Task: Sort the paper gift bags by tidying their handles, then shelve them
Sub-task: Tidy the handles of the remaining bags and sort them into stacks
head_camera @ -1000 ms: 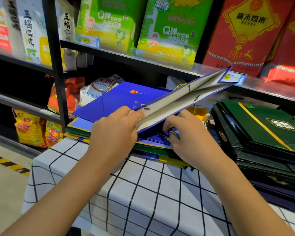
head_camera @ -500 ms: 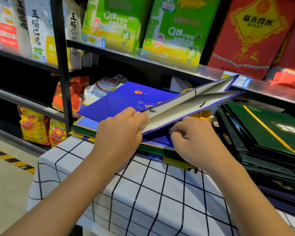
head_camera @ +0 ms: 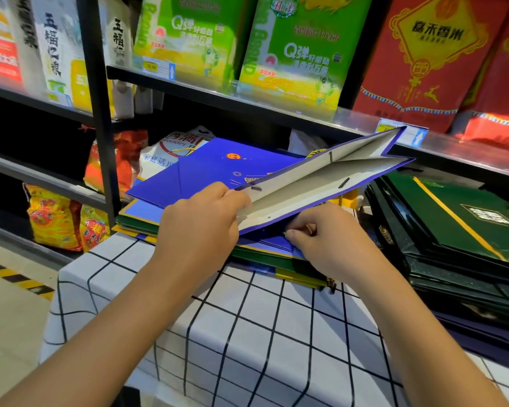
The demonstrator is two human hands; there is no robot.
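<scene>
Between hands: blue gift bag (head_camera: 321, 183), mouth open. Left hand (head_camera: 200, 227) grips rim; right hand (head_camera: 321, 242) pinches beneath, seemingly handle cord. Handle-tidying step; next likely tuck cord inside.

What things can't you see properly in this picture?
Head view only:
- Right hand fingertips: tucked under the open blue bag, so what they pinch is hidden.
- Blue bag's handles: mostly hidden behind the bag.
- Green bags: cut off by the right edge.
- Price tag: blurred, too small to read.
- Left hand: thumb hidden.
</scene>
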